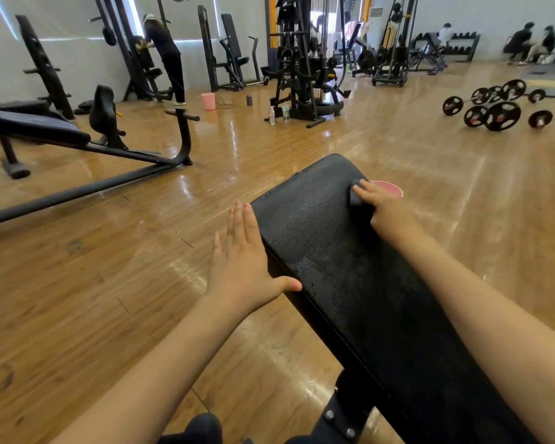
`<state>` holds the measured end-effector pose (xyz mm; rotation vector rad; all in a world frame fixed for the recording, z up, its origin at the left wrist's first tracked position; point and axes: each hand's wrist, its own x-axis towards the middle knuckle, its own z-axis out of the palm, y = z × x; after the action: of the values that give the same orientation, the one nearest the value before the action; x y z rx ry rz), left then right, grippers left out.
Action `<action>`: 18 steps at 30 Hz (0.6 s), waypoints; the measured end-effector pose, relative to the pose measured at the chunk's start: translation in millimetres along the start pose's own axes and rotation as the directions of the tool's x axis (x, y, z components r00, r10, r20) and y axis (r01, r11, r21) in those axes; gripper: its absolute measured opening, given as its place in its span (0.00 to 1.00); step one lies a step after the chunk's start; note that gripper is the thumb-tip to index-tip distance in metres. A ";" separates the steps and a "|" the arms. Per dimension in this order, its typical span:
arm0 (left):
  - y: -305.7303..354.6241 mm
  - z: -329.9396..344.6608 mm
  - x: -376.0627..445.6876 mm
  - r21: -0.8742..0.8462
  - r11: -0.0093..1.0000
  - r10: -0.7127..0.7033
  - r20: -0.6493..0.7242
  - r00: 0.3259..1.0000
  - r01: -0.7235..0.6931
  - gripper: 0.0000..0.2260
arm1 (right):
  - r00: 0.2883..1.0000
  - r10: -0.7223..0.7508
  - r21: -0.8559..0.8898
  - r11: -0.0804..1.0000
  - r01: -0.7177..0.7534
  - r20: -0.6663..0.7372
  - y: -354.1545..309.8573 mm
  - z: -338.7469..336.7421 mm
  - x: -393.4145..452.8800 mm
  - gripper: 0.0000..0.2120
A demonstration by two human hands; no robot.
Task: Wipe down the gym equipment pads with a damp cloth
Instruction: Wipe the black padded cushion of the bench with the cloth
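A long black bench pad (pixel 340 251) runs from the lower right toward the middle of the view, its surface wet and textured. My right hand (pixel 385 209) presses a dark grey cloth (pixel 358 195) against the pad's far right edge. My left hand (pixel 242 261) lies flat against the pad's left side, fingers straight and together, thumb resting on the top surface. It holds nothing.
A pink bucket (pixel 390 188) peeks out behind the pad's far end. A second pink bucket (pixel 208 101), bottles (pixel 272 116), a bench frame (pixel 87 145), a cable machine (pixel 302 65) and barbell plates (pixel 502 116) stand on the wooden floor. People are at the back.
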<state>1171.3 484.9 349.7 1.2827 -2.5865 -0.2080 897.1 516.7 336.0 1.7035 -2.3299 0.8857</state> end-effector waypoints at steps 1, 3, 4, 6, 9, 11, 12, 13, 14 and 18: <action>-0.1 -0.1 -0.4 -0.006 1.000 -0.001 0.001 1.000 0.001 0.63 | 0.999 0.040 0.007 0.999 -0.040 -0.019 6.6 -4.0 9.3 0.31; -0.4 0.1 -0.6 -0.012 1.000 0.000 0.002 1.000 0.000 0.63 | 0.997 0.063 0.054 0.997 -0.061 -0.038 9.6 -7.8 21.6 0.28; -0.5 0.3 -0.4 -0.012 1.000 0.001 0.002 1.000 -0.001 0.63 | 0.999 0.043 0.076 0.996 -0.042 -0.016 7.6 -6.2 24.0 0.28; -0.6 0.8 0.2 -0.007 1.000 0.004 0.002 1.000 -0.004 0.63 | 0.999 0.009 0.117 0.993 -0.013 0.034 1.7 0.8 21.3 0.27; -2.0 2.3 1.3 -0.002 1.000 0.000 0.002 1.000 0.000 0.63 | 1.000 0.014 0.191 0.982 -0.014 0.002 -1.4 10.3 10.7 0.24; -1.8 1.6 1.0 0.003 1.000 -0.004 0.009 1.000 0.004 0.63 | 0.999 0.020 0.177 0.984 -0.014 -0.032 1.7 13.6 1.1 0.23; -1.0 1.2 0.5 0.010 1.000 -0.005 0.013 1.000 0.005 0.63 | 0.998 0.018 0.177 0.984 -0.008 -0.053 3.9 15.3 -5.8 0.23; 0.0 0.5 0.0 0.018 1.000 -0.009 0.019 1.000 0.009 0.63 | 0.997 0.014 0.184 0.983 0.000 -0.076 5.9 17.2 -14.1 0.23; 0.9 -0.6 -0.2 0.026 1.000 -0.014 0.024 1.000 0.013 0.63 | 0.995 0.011 0.194 0.981 0.007 -0.094 7.5 19.7 -22.8 0.23; 7.1 -5.0 -0.4 0.048 0.998 -0.034 0.034 0.999 0.032 0.63 | 0.994 0.036 0.239 0.971 -0.012 -0.098 12.9 15.8 -40.7 0.23</action>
<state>1167.5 489.4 356.1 1.3504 -2.6159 -0.1778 903.7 544.9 300.9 1.6700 -2.2590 1.2715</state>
